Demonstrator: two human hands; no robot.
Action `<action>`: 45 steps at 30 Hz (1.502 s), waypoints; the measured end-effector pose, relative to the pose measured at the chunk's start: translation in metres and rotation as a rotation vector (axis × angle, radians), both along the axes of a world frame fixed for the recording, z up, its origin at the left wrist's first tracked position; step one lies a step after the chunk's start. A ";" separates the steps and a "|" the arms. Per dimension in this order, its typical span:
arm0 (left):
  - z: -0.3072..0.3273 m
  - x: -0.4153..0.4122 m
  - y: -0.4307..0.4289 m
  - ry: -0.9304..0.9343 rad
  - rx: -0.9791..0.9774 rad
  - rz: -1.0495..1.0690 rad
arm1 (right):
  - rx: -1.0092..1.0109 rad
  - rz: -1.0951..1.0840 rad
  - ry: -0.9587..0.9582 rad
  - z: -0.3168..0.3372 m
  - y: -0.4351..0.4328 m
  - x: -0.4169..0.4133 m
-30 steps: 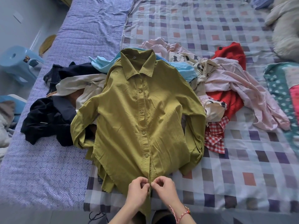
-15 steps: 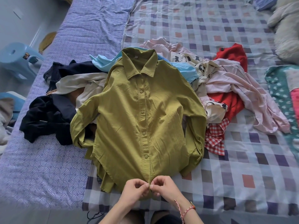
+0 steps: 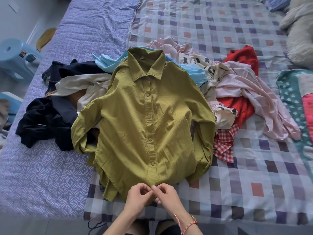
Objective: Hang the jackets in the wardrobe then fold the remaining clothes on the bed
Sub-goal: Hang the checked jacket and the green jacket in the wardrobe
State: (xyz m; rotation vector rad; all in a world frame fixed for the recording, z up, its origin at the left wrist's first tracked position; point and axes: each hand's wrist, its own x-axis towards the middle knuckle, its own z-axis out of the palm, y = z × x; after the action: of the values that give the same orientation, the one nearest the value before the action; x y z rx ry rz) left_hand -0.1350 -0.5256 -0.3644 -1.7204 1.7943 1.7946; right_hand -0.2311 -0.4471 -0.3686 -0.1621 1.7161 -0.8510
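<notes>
olive shirt point(image 3: 144, 119) hem pinched by left grip point(image 3: 137, 197) and right grip point(image 3: 167, 196); collar tag point(image 3: 142, 57) unreadable.

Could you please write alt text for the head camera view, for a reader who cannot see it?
The left hand and right hand pinch the bottom of the button placket of an olive-green shirt laid front up on a bed. Unfolded clothes lie heaped behind it.

Bare checked sheet point(image 3: 262, 175) lay open on my right. Dark clothes point(image 3: 45, 119) and a pink-red heap point(image 3: 245, 92) blocked farther up.
</notes>
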 end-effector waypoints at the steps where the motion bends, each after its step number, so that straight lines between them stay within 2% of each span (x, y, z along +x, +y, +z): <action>1: 0.001 -0.002 0.001 -0.024 -0.065 -0.018 | 0.007 0.003 0.044 0.000 -0.001 0.002; 3: 0.003 -0.005 0.003 -0.057 -0.176 -0.059 | 0.028 -0.010 0.129 0.000 -0.004 0.004; 6: 0.006 -0.008 0.009 -0.059 -0.234 -0.061 | 0.075 -0.102 0.193 0.000 -0.008 0.005; 10: 0.001 -0.010 0.010 -0.085 -0.252 -0.053 | 0.096 -0.164 0.213 0.003 -0.010 0.009; 15: -0.001 -0.009 0.012 -0.101 -0.247 -0.042 | 0.149 -0.129 0.294 0.011 -0.015 0.008; 20: -0.002 -0.008 0.006 -0.062 -0.204 -0.039 | 0.161 -0.166 0.310 0.014 -0.019 0.012; 30: -0.004 -0.006 -0.010 -0.028 -0.051 -0.124 | 0.093 -0.129 0.211 -0.002 -0.011 0.009; 38: 0.001 -0.011 -0.008 -0.006 -0.223 -0.288 | 0.145 -0.361 0.021 -0.005 -0.017 0.005; 45: -0.002 -0.009 -0.002 -0.006 -0.251 -0.272 | 0.126 -0.326 -0.055 -0.004 -0.015 0.001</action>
State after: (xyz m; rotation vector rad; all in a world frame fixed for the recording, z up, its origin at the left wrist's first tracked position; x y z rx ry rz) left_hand -0.1443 -0.5276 -0.3667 -1.4591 2.2055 1.5100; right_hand -0.2301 -0.4626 -0.3723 0.2308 1.7644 -0.9696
